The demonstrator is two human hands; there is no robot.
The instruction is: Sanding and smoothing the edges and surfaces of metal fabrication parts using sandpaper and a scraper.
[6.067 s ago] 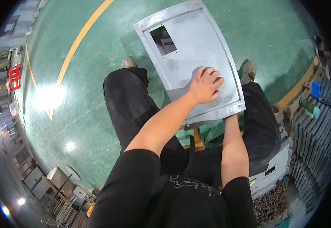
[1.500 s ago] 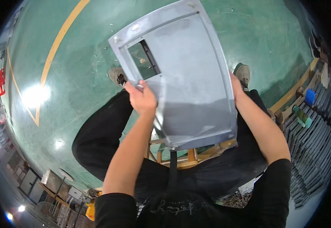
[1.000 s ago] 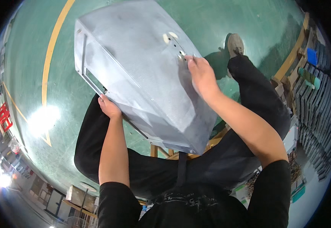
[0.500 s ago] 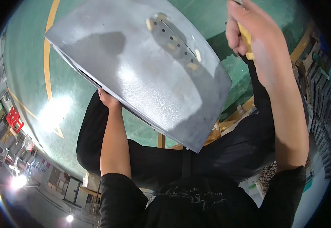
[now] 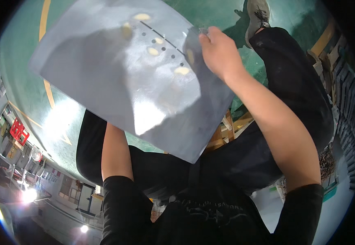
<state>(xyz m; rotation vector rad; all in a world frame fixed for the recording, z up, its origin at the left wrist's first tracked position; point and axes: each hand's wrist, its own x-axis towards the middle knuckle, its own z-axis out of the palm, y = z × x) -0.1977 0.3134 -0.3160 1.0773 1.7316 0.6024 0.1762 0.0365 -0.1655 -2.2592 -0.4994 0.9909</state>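
Note:
A grey sheet-metal panel point(image 5: 100, 85) lies tilted across my lap. Its face has a long thin slot, a row of small round holes and several pale yellow filler patches point(image 5: 153, 51). From below, my left forearm point(image 5: 117, 153) reaches under the panel's near left edge; the hand itself is hidden there. My right hand point(image 5: 220, 51) is closed at the panel's right edge, beside the end of the slot. A small grey bit of a tool point(image 5: 203, 30) shows at its fingertips; the yellow handle seen earlier is covered by the hand.
Beneath the panel is a green floor with a yellow line point(image 5: 44, 24). My shoe point(image 5: 257, 18) stands at the upper right. Wooden framing point(image 5: 218, 139) shows between my legs. Grey stacked pieces point(image 5: 344, 106) line the right side; a red chair point(image 5: 19, 130) stands far left.
My right hand has come down and left from the upper right to the panel's right edge. The panel has tilted and shifted left, and now covers my left hand.

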